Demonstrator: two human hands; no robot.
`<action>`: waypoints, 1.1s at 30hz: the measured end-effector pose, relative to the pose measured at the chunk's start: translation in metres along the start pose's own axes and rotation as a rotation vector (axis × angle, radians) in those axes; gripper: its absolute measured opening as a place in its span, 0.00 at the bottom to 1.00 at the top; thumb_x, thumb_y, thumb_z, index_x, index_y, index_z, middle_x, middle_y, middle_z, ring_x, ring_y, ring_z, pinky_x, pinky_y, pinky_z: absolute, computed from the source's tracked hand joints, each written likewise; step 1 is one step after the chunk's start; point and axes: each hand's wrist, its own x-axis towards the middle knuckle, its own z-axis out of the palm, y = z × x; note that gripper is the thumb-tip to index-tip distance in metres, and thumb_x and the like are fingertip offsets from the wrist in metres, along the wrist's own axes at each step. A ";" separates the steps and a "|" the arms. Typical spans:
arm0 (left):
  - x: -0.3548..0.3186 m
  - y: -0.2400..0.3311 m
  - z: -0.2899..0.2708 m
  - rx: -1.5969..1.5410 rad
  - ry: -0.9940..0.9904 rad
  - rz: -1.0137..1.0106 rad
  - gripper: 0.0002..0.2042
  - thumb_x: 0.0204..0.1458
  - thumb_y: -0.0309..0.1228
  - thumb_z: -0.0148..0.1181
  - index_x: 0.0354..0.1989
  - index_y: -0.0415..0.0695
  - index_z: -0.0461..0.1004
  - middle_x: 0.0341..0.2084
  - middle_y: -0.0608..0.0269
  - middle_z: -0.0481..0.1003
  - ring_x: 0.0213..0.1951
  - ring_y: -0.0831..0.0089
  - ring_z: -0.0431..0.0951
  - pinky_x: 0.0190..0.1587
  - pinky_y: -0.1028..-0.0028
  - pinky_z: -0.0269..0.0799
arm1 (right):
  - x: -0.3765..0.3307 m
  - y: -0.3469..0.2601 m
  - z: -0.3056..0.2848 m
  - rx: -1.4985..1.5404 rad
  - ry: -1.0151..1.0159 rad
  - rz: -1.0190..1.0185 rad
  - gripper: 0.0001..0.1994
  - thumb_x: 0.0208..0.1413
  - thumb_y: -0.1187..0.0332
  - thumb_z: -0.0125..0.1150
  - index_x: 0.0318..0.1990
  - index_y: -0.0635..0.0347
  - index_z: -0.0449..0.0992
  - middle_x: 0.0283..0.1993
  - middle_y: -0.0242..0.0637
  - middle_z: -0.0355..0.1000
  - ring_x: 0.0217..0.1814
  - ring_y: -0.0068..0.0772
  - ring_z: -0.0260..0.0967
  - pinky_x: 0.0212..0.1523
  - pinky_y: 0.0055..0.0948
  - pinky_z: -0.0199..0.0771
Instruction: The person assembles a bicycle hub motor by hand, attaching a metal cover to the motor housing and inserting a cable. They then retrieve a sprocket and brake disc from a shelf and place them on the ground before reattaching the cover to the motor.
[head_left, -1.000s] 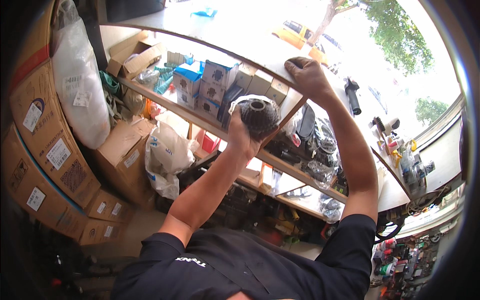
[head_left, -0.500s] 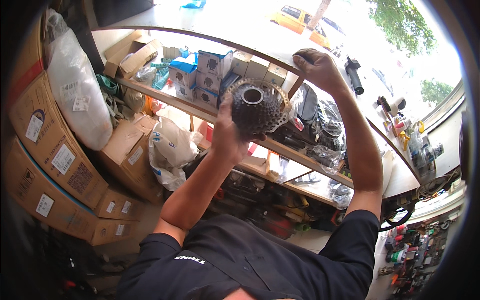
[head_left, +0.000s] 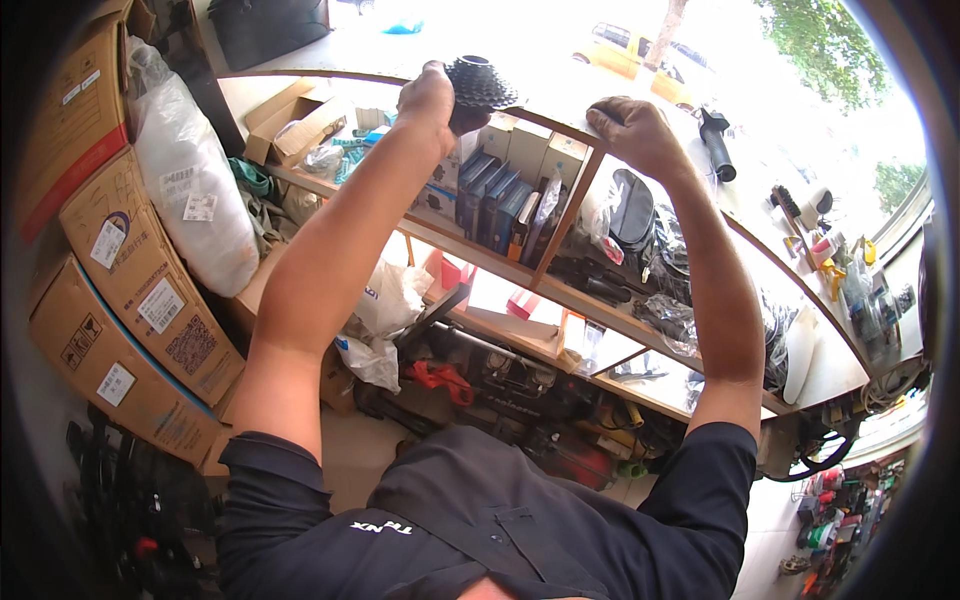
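My left hand (head_left: pixel 432 100) is closed around a bicycle cassette (head_left: pixel 482 85), a dark stack of toothed sprockets with a pale ring at its top. It is held over the front edge of the white counter (head_left: pixel 520 50). My right hand (head_left: pixel 635 132) lies at the same counter edge, further right, with its fingers curled. Whatever those fingers may hold is hidden from view. Right of that hand, a black handle-like tool (head_left: pixel 716 145) lies on the counter.
Under the counter, shelves carry blue boxes (head_left: pixel 495 200), a black bag (head_left: pixel 632 210) and plastic-wrapped parts. Cartons (head_left: pixel 150 300) and a white wrapped bundle (head_left: pixel 195 180) stand at the left. A brush (head_left: pixel 786 203) lies on the counter's right end. A black case (head_left: pixel 268 32) sits far left.
My left hand has moved up and away from me, carrying the cassette from in front of the shelves to the counter edge. My right hand stays at the edge.
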 end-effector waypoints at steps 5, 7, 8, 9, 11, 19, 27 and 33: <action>0.018 -0.023 0.017 -0.111 0.199 -0.152 0.25 0.69 0.50 0.36 0.62 0.45 0.64 0.53 0.54 0.72 0.49 0.62 0.76 0.40 0.60 0.80 | 0.001 0.002 0.001 -0.019 0.018 -0.043 0.19 0.68 0.60 0.63 0.56 0.67 0.81 0.52 0.47 0.83 0.54 0.38 0.80 0.60 0.35 0.76; 0.020 -0.021 0.033 -0.159 0.357 -0.151 0.26 0.69 0.50 0.36 0.62 0.41 0.63 0.52 0.53 0.72 0.48 0.61 0.77 0.41 0.58 0.80 | 0.004 0.003 0.000 -0.037 0.012 -0.065 0.19 0.68 0.60 0.63 0.57 0.67 0.81 0.52 0.47 0.83 0.53 0.38 0.81 0.59 0.35 0.76; 0.015 -0.020 0.042 -0.150 0.495 -0.158 0.26 0.70 0.49 0.35 0.59 0.36 0.63 0.46 0.50 0.73 0.44 0.59 0.78 0.44 0.55 0.81 | 0.004 0.004 0.000 -0.044 0.007 -0.075 0.19 0.67 0.60 0.63 0.57 0.66 0.81 0.52 0.47 0.83 0.53 0.38 0.81 0.59 0.35 0.77; 0.004 -0.024 0.037 -0.223 0.425 -0.177 0.25 0.70 0.48 0.35 0.58 0.36 0.63 0.45 0.49 0.73 0.43 0.57 0.78 0.44 0.54 0.81 | 0.004 0.001 0.000 -0.045 -0.001 -0.081 0.19 0.67 0.60 0.63 0.57 0.66 0.81 0.52 0.47 0.83 0.53 0.38 0.81 0.58 0.35 0.77; -0.032 -0.050 0.034 -0.362 0.248 -0.241 0.24 0.70 0.47 0.34 0.55 0.35 0.63 0.41 0.46 0.73 0.41 0.55 0.78 0.46 0.52 0.81 | -0.002 0.006 -0.004 -0.069 0.005 -0.057 0.19 0.67 0.60 0.63 0.56 0.66 0.82 0.52 0.47 0.83 0.52 0.38 0.81 0.58 0.35 0.77; -0.132 -0.133 0.097 -0.740 -0.257 -0.612 0.31 0.73 0.45 0.23 0.63 0.25 0.60 0.57 0.30 0.71 0.60 0.37 0.74 0.66 0.44 0.70 | 0.002 0.007 -0.002 -0.023 0.003 -0.124 0.18 0.65 0.56 0.65 0.50 0.63 0.85 0.39 0.41 0.84 0.40 0.26 0.79 0.47 0.32 0.78; -0.103 -0.145 0.137 -1.170 -0.256 -0.588 0.26 0.73 0.41 0.31 0.64 0.30 0.62 0.58 0.40 0.72 0.62 0.51 0.76 0.63 0.49 0.76 | -0.028 0.001 -0.016 0.038 0.013 -0.077 0.16 0.65 0.58 0.65 0.49 0.62 0.86 0.41 0.42 0.85 0.41 0.28 0.81 0.47 0.31 0.80; -0.081 -0.146 0.133 -1.333 -0.442 -0.604 0.18 0.72 0.37 0.38 0.54 0.41 0.74 0.51 0.50 0.78 0.53 0.60 0.81 0.57 0.55 0.81 | -0.044 -0.005 -0.024 -0.125 0.014 -0.262 0.14 0.63 0.63 0.66 0.47 0.64 0.86 0.47 0.44 0.84 0.47 0.37 0.83 0.53 0.34 0.80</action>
